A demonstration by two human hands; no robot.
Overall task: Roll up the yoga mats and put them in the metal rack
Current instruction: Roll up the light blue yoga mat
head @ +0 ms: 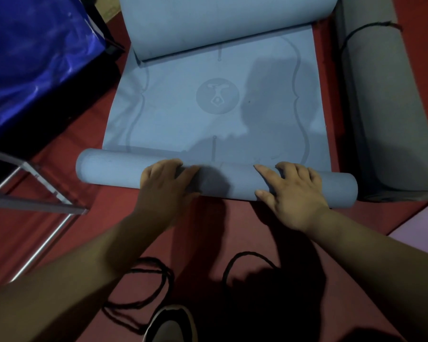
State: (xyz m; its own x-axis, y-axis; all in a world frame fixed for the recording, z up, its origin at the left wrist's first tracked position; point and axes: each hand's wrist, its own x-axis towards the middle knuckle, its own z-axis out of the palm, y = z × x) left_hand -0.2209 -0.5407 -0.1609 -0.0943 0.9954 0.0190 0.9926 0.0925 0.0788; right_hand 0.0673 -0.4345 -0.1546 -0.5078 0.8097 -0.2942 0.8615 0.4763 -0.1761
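The left hand (165,185) curls its fingers over the blue mat's (173,119) rolled near end on the red floor (67,144), while the right hand (295,195) presses it, fingers spread.

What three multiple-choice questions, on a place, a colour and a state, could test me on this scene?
1. Where is the grey rolled mat? A right of the blue mat; B on the rack; C under the blue mat.
2. What colour is the floor? A green; B red; C white.
3. How is the blue mat? A fully flat; B tied with cord; C partly rolled.
Answers: 1 A, it lies off the blue mat's right side. 2 B, red shows around the mats. 3 C, the left hand and right hand rest on its near roll.
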